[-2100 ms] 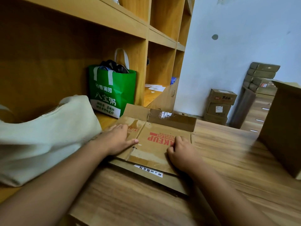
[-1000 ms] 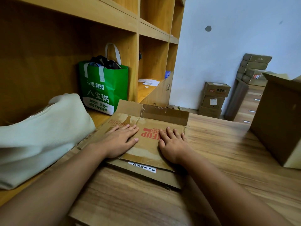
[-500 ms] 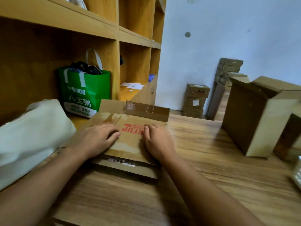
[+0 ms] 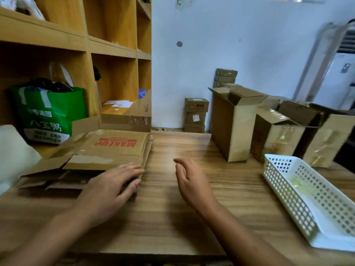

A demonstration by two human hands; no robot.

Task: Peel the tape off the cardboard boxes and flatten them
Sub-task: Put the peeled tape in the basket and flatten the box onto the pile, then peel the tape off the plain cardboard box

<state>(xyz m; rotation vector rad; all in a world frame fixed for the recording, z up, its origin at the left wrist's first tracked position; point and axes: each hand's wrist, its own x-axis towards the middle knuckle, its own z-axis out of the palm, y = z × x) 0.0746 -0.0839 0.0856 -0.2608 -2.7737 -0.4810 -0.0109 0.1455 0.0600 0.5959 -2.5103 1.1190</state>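
Since a moment ago my right hand (image 4: 192, 182) has lifted off the flattened brown cardboard box with red MAKEUP print (image 4: 107, 150) and hovers over the wooden table (image 4: 163, 217), fingers loosely curled, holding nothing. My left hand (image 4: 111, 186) rests with straight fingers on the box's near right corner, at the table's left. Upright brown cardboard boxes (image 4: 233, 123) stand far right

Left hand (image 4: 113, 186) rests on flattened box (image 4: 107, 148) (right hand (image 4: 192, 181) lifted).

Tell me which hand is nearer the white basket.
Right. The right hand is left of the basket; the left hand is farther left, touching the flattened box.
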